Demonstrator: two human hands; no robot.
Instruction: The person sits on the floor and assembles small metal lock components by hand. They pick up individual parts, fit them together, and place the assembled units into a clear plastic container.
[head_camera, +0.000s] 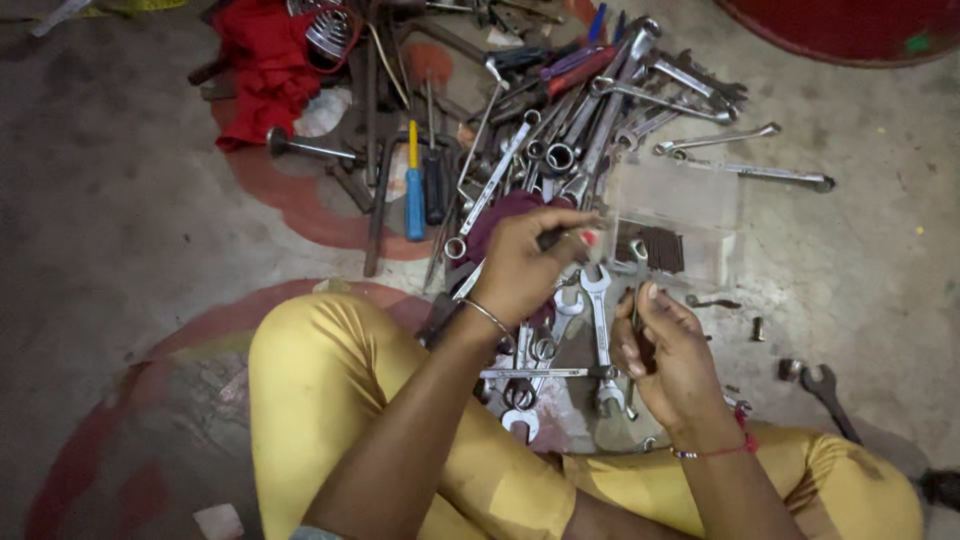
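Note:
My left hand (525, 265) is raised over a pile of steel wrenches (560, 150) on the floor. Its fingers pinch a small dark tool (552, 238) whose shape I cannot make out. My right hand (672, 365) is lower and to the right, closed around a slim ring wrench (638, 255) that points up toward the left hand's fingertips. Right behind the two hands stands a clear plastic box (672, 215) with dark small parts inside. More wrenches (597, 310) lie flat on the floor between my hands and my knees.
I sit cross-legged in yellow trousers (330, 380) on a stained concrete floor. A blue-and-yellow screwdriver (413, 185) and a red cloth (262, 65) lie at the back left. A loose wrench (826, 388) and small bolts (757, 328) lie to the right.

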